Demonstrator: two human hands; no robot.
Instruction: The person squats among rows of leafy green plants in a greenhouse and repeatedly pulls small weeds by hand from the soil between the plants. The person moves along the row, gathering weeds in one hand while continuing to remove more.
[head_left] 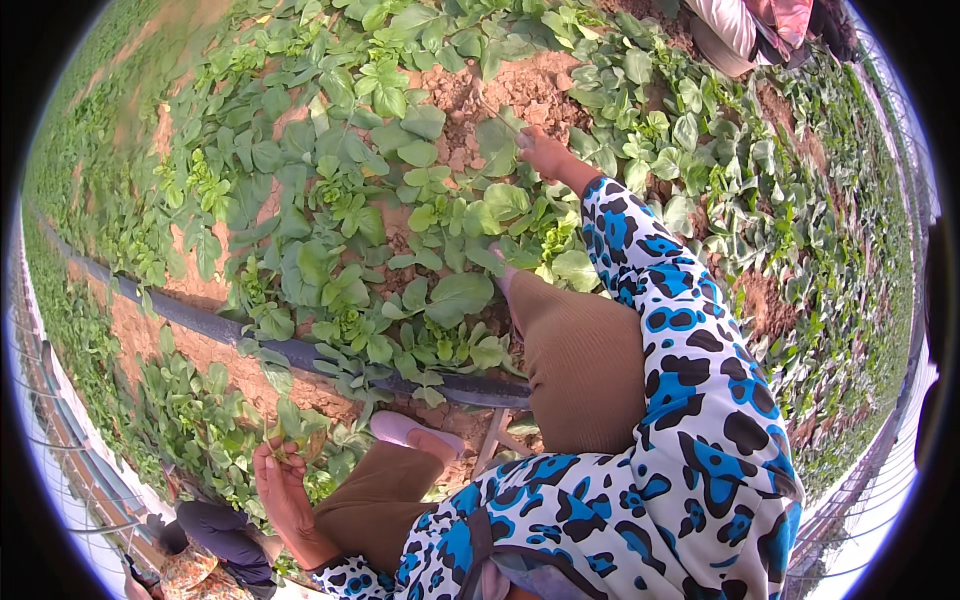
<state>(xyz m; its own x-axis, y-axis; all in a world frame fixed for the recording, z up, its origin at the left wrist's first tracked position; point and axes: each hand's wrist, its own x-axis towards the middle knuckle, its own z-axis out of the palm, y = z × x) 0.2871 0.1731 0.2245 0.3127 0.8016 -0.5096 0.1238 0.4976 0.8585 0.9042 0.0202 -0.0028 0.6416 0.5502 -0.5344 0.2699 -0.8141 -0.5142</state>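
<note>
My left hand (285, 488) is at the lower left, above the leafy row, its fingers closed round a small bunch of picked green leaves (288, 418). Some of the leaves in it are yellowish. Stretched far forward, my right hand (546, 153) is low over the plants beside a patch of bare brown soil (455, 115). Its fingers are pinched together, and a thin pale stem (503, 116) runs from them toward the soil. The fingertips are partly hidden. Broad-leaved green plants (460, 298) grow close around and below that hand.
A dark irrigation pipe (200, 318) crosses the bed from the left and passes in front of my pink shoe (415, 433). Beneath me shows part of a metal stool frame (490, 440). Other people crouch at the lower left (220, 545) and upper right (735, 30).
</note>
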